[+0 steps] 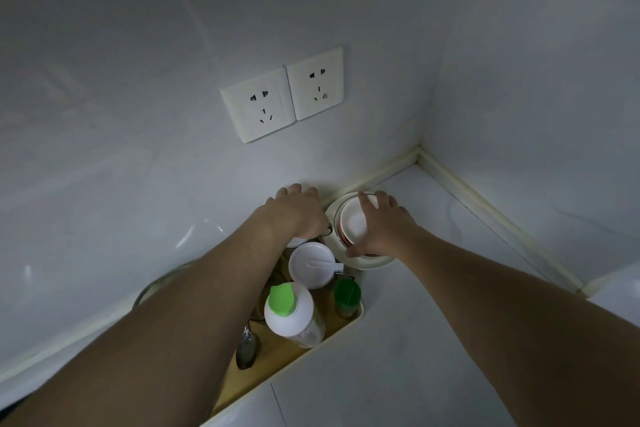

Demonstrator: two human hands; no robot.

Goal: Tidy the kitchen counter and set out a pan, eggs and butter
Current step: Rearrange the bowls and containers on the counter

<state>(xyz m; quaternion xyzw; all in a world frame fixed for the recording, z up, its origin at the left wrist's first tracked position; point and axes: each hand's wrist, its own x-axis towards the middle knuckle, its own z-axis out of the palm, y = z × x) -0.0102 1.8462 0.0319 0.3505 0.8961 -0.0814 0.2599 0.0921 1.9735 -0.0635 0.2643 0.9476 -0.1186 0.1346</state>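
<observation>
I am reaching both arms into the counter's back corner, below the twin sockets (282, 95) on the wall. My right hand (379, 224) is curling over a white bowl (355, 224) that is sitting on a red-rimmed plate (337, 215), thumb at the near rim and fingers over the far side, gripping the bowl. The plate is lying on the counter (433, 288) just right of a wooden tray (332, 331), close to the wall. My left hand (299, 213) is resting, fingers curved, on something white at the tray's far end, against the wall; what it is covering is mostly hidden, so I cannot tell whether it is holding it. Just nearer on the tray, a round white lid (311, 265) with a small spoon is showing between my wrists. Nearer still, a white bottle (292, 317) with a green cap is standing upright, and a green-capped jar (346, 298) is standing to its right at the tray's edge. A dark spoon (246, 350) is lying at the tray's near left, beside my forearm. No pan, eggs or butter is in sight.
</observation>
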